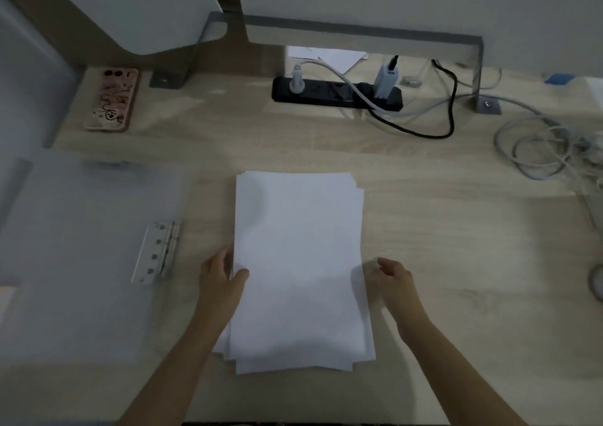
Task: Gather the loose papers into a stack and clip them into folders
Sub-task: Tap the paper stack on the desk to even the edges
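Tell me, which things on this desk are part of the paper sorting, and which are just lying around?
Part of the job:
paper stack
clear folder with its metal clip
left hand, thumb on the stack
right hand, beside the stack

Just lying about:
phone
power strip
coiled cable

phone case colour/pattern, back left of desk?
Pink phone case with dark cartoon doodles; seen in the head view.
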A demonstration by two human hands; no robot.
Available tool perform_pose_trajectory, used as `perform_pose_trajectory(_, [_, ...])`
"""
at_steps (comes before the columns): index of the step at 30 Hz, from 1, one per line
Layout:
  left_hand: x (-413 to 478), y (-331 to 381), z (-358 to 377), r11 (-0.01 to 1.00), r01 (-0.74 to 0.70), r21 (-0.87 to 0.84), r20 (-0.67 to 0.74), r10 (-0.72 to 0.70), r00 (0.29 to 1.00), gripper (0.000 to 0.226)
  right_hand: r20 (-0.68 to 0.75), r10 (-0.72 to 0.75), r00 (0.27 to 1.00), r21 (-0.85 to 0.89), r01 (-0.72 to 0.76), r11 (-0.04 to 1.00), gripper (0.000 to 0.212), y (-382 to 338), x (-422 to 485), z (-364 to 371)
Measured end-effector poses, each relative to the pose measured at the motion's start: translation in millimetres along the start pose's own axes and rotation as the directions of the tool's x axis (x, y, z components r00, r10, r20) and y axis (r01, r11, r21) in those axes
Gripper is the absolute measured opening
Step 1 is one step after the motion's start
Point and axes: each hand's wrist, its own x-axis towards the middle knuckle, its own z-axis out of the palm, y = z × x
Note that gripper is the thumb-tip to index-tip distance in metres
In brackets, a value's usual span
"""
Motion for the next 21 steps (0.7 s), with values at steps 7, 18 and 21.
perform_pose_trajectory(7, [-41,-30,-4,0.999,-0.002,0.04,0.155,-0.004,0.988,0.058,0.101,0.035,0.994,-0.025,-0.032,0.999,0.03,25,-32,15])
perform_pose_trajectory(18, [-62,-20,-16,0.984,-0.045,-0.171,0.356,0.105,0.928,0.046,0.227,-0.013,0.974,0.033,0.005,0.999,0.029,41,-49,15])
perform_pose_trajectory(21, [-62,-33,-18,0.991,-0.132,-0.012,0.323,0.129,0.938,0.079,0.255,-0.096,0.962,-0.021,0.105,0.994,0.049,42,-53,12])
